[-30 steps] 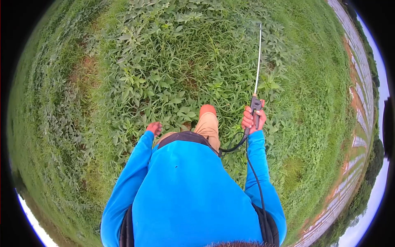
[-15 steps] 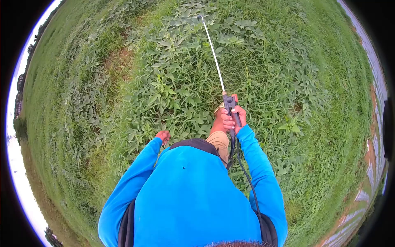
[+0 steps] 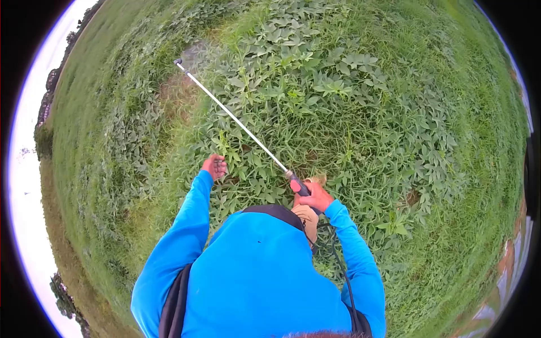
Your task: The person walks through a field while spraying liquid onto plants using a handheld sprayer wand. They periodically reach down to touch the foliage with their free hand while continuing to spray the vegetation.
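One spray wand, clamped in the right hand

I count two hands from where I sit. The right hand is wrapped around the wand's one dark handle, close in front of the waist, with a red part showing just ahead of the fingers. The left hand is apart from the wand, its fingers loosely bent and slightly spread over the greenery.

The wand has one pale, slender tube, and I follow it diagonally forward and to the left, past the left hand, to one dark nozzle. Beside that tip I see one faint, whitish haze over the vegetation, near a reddish patch of bare soil. I cannot tell how high the nozzle stands above the leaves.

On the wearer I count one bright blue shirt with two long sleeves, two black shoulder straps, one black waistband and one tan trouser leg in view. One thin black hose runs along the inner side of the right forearm. Lobed-leaf plants and grass fill the ground, too many and too tangled for me to count.
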Tool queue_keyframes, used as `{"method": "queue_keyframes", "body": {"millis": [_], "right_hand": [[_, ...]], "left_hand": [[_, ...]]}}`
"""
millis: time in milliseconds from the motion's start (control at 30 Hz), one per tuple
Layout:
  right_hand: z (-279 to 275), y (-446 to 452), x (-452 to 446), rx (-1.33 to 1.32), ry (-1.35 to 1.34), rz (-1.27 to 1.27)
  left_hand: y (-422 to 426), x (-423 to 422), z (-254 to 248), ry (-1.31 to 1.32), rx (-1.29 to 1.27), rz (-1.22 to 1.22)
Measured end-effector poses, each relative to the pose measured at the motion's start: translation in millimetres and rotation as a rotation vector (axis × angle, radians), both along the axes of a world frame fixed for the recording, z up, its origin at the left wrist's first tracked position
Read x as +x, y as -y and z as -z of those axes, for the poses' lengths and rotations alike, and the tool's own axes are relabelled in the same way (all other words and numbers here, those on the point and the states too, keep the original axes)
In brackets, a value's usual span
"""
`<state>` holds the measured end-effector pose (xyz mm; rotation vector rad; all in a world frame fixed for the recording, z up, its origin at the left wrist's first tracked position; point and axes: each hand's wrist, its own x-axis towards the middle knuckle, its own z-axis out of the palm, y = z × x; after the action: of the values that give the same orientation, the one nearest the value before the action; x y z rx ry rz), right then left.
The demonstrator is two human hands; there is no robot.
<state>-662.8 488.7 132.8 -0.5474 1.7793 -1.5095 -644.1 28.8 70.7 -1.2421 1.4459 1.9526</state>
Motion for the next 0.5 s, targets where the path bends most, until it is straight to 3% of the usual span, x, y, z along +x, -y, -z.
{"method": "queue_keyframes", "body": {"millis": [100, 167, 267, 400, 500], "right_hand": [[-64, -32, -19, 0.237, -0.151, 0.013], [-70, -53, -27, 0.344, -0.177, -0.016], [-60, -92, -37, 0.546, -0.219, -0.085], [-57, -139, -51, 0.754, -0.244, -0.121], [-61, -167, -59, 0.802, -0.234, -0.072]], "left_hand": [[-2, -73, -48, -0.305, 0.150, -0.442], [-13, -116, -79, -0.453, 0.243, -0.716], [-9, -155, -81, -0.561, 0.282, -0.846], [-11, -172, -48, -0.466, 0.297, -0.850], [-33, -171, -31, -0.505, 0.349, -0.668]]}}
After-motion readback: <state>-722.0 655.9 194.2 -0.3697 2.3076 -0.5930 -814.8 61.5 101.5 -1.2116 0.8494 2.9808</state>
